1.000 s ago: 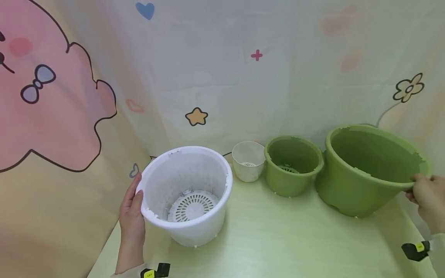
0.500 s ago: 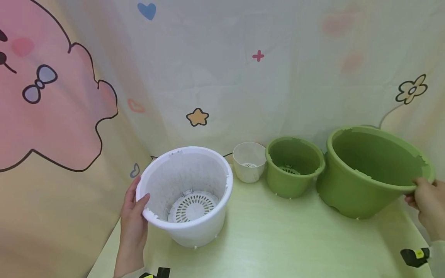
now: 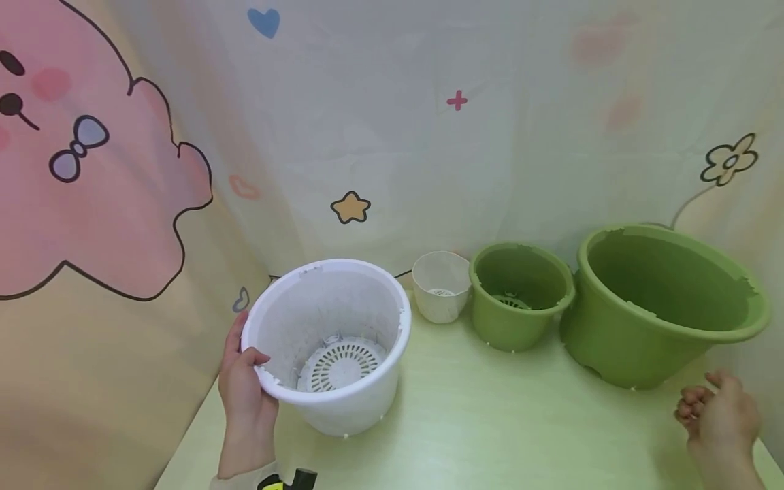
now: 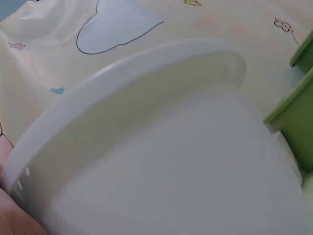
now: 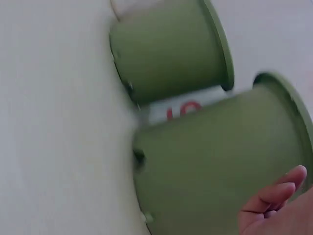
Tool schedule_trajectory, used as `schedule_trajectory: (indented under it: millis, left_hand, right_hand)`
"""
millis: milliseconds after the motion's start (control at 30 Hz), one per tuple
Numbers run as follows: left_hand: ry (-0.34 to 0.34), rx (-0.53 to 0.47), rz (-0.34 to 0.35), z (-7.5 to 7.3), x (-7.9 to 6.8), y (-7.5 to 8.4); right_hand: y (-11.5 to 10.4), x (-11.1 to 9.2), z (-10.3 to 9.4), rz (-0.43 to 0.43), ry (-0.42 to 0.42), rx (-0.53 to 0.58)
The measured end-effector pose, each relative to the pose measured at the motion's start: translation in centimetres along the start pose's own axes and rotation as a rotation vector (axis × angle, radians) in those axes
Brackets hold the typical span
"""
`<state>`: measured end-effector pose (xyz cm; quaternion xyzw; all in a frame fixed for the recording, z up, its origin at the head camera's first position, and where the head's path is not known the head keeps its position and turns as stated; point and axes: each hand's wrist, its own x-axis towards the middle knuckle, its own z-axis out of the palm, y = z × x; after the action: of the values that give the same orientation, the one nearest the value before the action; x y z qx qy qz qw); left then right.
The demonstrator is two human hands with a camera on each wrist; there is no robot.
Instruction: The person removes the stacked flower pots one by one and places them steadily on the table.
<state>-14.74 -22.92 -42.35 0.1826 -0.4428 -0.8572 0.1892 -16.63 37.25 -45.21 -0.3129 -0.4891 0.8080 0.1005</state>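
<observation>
A large white flower pot (image 3: 343,414) with a slotted base stands at the left of the table. On its left rim my left hand (image 3: 243,384) has a grip, the thumb over the edge and the fingers outside; only part of that hand (image 4: 17,218) shows in the left wrist view. At the right is a large green flower pot (image 3: 631,347). My right hand (image 3: 723,415) is below its right side, apart from the rim, fingers loosely bent and holding nothing. In the right wrist view the right hand (image 5: 281,205) appears in front of the large green pot (image 5: 220,152).
Between the large pots, a small cream pot (image 3: 439,309) and a medium green pot (image 3: 514,330) stand in a row at the back of the pale table (image 3: 490,422). A printed curtain (image 3: 392,136) hangs close behind them.
My right hand has let go of the large green pot's rim and moved down and left. The left hand stays on the white pot, its thumb further over the rim. The pots stand as before.
</observation>
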Motion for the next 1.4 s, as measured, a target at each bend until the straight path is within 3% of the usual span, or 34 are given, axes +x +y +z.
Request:
schedule_trajectory:
  millis: [33, 133, 367, 467, 567, 667, 833, 1100, 1400]
  left_hand:
    - [0.012, -0.028, -0.011, 0.1, 0.0, 0.1]
    - [0.022, -0.089, -0.037, 0.4, -0.1, 0.4]
    - [0.027, -0.099, -0.066, 0.9, -0.3, 0.7]
    - [0.000, -0.102, -0.072, 1.2, -0.3, 1.0]
    - [-0.031, -0.137, -0.076, 1.6, -0.3, 1.4]
    - [-0.038, -0.191, -0.064, 2.1, -0.1, 1.8]
    - [-0.032, -0.210, -0.027, 3.3, 0.6, 2.2]
    - [-0.011, -0.184, -0.001, 4.7, 3.7, 1.9]
    - [-0.163, -0.135, -0.011, 5.8, 7.9, 0.5]
  right_hand:
    - [1.0, -0.6, 0.6, 0.008, -0.020, -0.002]
    - [4.3, -2.7, 3.5, -0.023, -0.186, -0.085]
    - [11.1, -9.6, 15.1, -0.145, -0.695, -0.511]
    - [13.2, -11.9, 19.0, -0.156, -0.912, -0.543]
    - [14.4, -13.4, 21.4, -0.176, -1.073, -0.508]
    - [15.1, -14.5, 22.9, -0.184, -1.111, -0.469]
    - [16.0, -14.9, 24.6, -0.247, -1.091, -0.457]
    - [16.4, -13.5, 27.1, -0.296, -1.033, -0.528]
    - [15.5, -10.8, 29.0, -0.307, -0.971, -0.577]
